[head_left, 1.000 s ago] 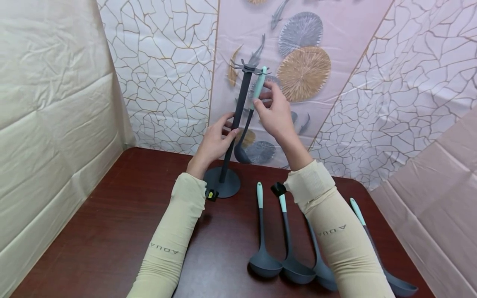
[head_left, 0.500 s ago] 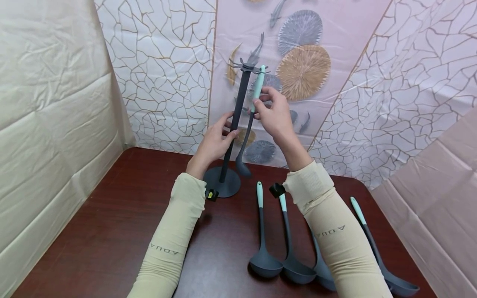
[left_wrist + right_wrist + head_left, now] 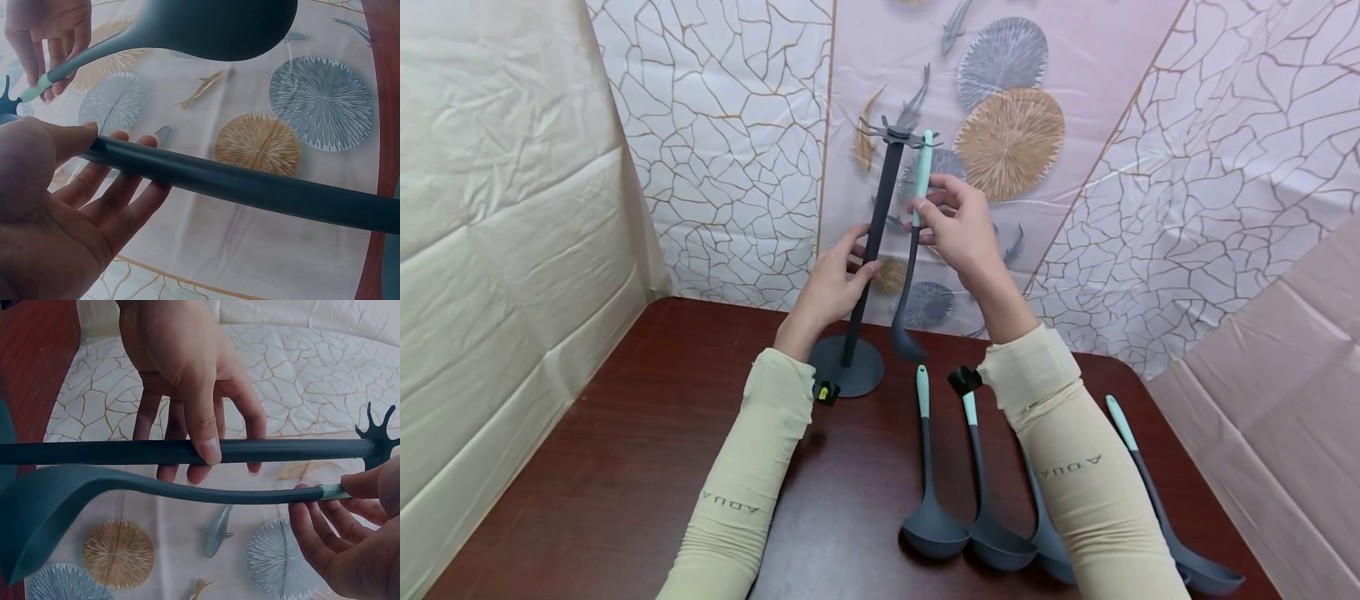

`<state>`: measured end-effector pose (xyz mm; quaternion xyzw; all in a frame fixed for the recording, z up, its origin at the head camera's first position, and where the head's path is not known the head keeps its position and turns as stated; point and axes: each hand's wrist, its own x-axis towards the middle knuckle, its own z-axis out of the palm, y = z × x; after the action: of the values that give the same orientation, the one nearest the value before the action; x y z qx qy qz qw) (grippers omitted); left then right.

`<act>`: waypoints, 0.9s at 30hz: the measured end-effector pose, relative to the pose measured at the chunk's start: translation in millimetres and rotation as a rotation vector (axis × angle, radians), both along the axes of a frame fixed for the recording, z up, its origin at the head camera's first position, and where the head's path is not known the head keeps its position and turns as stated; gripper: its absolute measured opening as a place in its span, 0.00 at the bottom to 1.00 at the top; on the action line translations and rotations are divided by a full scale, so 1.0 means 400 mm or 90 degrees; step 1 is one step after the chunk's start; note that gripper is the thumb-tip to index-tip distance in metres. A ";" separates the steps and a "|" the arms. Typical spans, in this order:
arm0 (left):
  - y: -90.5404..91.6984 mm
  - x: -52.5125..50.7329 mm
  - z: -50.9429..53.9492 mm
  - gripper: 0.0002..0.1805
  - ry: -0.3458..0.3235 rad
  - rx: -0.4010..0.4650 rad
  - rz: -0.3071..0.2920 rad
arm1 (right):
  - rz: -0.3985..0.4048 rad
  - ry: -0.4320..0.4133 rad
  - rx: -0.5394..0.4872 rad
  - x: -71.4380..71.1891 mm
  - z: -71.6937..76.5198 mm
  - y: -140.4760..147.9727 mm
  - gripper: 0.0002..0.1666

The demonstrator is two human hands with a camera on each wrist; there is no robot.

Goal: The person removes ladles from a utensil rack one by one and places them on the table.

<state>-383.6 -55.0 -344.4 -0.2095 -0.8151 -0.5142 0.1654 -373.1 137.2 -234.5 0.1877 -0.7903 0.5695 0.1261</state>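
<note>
A dark utensil stand [image 3: 886, 179] rises from a round base [image 3: 867, 377], with a ring of hooks [image 3: 897, 133] on top. My left hand [image 3: 833, 285] grips its pole around the middle; in the left wrist view the thumb and fingers [image 3: 134, 215] lie on opposite sides of the pole. A dark grey ladle [image 3: 906, 340] with a mint handle hangs bowl-down beside the pole. My right hand [image 3: 962, 229] pinches the lower part of that handle, also visible in the right wrist view [image 3: 337, 491]. The handle's tip is at a hook; whether it is hooked on is unclear.
Several more ladles with mint handles lie on the dark red table [image 3: 625, 467]: one ladle [image 3: 934, 529] in front of the stand, another ladle [image 3: 1000, 546] beside it, one partly under the right sleeve [image 3: 1075, 467], and a ladle [image 3: 1206, 575] at the far right. Patterned cloth hangs behind.
The held ladle's bowl has swung down and to the right, away from the pole. Its handle tip stays near the hooks. My left hand keeps its grip on the pole.
</note>
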 end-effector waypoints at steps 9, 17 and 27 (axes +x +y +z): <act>0.003 -0.004 -0.003 0.31 0.000 0.007 -0.007 | -0.002 -0.001 -0.026 -0.008 -0.006 0.005 0.23; -0.010 0.005 -0.019 0.30 -0.010 0.013 0.011 | 0.004 0.007 -0.028 -0.014 -0.020 -0.013 0.23; -0.004 -0.001 -0.008 0.30 0.016 0.006 -0.004 | -0.005 0.017 -0.046 -0.016 -0.013 -0.005 0.23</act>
<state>-384.0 -56.7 -347.5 -0.2173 -0.8098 -0.5161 0.1749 -379.4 135.3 -239.6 0.1875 -0.7684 0.5944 0.1454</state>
